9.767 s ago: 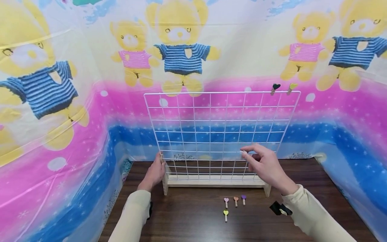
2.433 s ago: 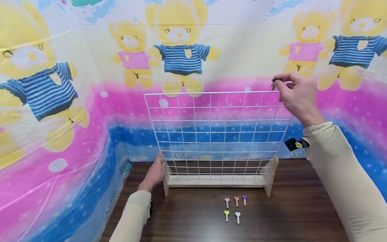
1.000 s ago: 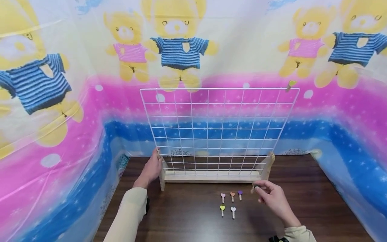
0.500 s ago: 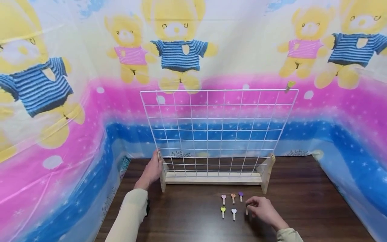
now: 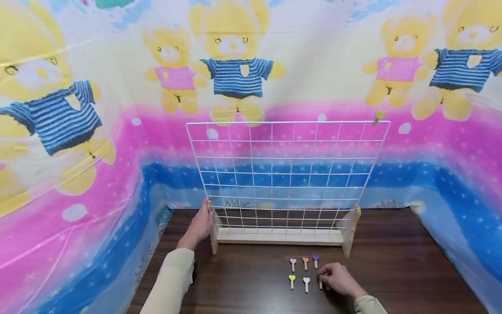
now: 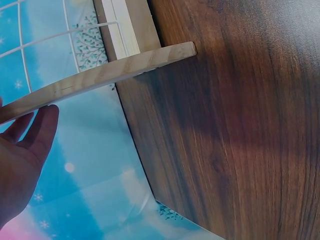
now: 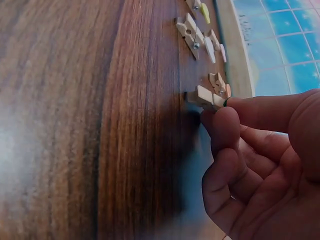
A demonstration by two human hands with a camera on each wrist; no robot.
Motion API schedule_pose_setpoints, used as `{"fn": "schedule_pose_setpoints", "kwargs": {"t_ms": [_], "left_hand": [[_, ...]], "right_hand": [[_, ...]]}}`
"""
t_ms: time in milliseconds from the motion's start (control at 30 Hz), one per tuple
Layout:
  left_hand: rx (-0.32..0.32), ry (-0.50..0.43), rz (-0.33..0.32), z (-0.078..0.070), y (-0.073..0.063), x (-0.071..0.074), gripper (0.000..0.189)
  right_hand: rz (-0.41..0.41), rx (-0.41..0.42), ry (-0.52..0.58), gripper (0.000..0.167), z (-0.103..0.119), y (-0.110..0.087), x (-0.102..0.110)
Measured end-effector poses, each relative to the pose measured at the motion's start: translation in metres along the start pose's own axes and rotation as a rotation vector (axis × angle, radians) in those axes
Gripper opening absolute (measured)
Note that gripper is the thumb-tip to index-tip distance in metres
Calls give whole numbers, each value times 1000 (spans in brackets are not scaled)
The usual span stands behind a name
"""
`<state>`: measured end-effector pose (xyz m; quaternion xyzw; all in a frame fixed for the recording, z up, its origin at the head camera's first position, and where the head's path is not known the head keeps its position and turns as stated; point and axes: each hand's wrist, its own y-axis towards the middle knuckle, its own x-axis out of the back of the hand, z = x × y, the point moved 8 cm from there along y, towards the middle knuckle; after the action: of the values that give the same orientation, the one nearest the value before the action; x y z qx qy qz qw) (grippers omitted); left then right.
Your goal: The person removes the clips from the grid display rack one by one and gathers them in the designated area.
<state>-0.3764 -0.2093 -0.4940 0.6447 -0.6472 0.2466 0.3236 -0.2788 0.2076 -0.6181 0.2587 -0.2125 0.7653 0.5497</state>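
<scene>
My right hand [image 5: 339,278] is low over the table and pinches a small wooden clothespin [image 7: 207,97] with a dark green heart, mostly hidden by the fingers. It is right beside the white-heart clothespin [image 5: 306,281]. A yellow-green-heart clothespin [image 5: 292,279] lies left of that one; pink [image 5: 293,262], orange [image 5: 305,261] and purple [image 5: 315,259] ones form the row behind. My left hand [image 5: 199,226] grips the left upright of the wooden stand [image 6: 100,76]. The stand bears a white wire grid [image 5: 290,122], with a yellow-heart clothespin [image 5: 379,116] on its top right.
The dark wooden table [image 5: 243,279] carries the stand and the clothespins. Behind and at both sides hangs a bear-printed cloth [image 5: 235,78] that meets the table's back edge.
My right hand has set the white-heart clothespin on the table. It then took the dark green one off the grid's top wire and lowered it to the front row. My left hand stayed put.
</scene>
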Motion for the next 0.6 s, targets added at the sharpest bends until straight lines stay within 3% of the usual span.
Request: {"fn": "schedule_pose_setpoints", "kwargs": {"t_ms": [600], "left_hand": [[16,5,1,0,4,-1,48]], "right_hand": [[9,21,-17,3,-3,9,-7]]}}
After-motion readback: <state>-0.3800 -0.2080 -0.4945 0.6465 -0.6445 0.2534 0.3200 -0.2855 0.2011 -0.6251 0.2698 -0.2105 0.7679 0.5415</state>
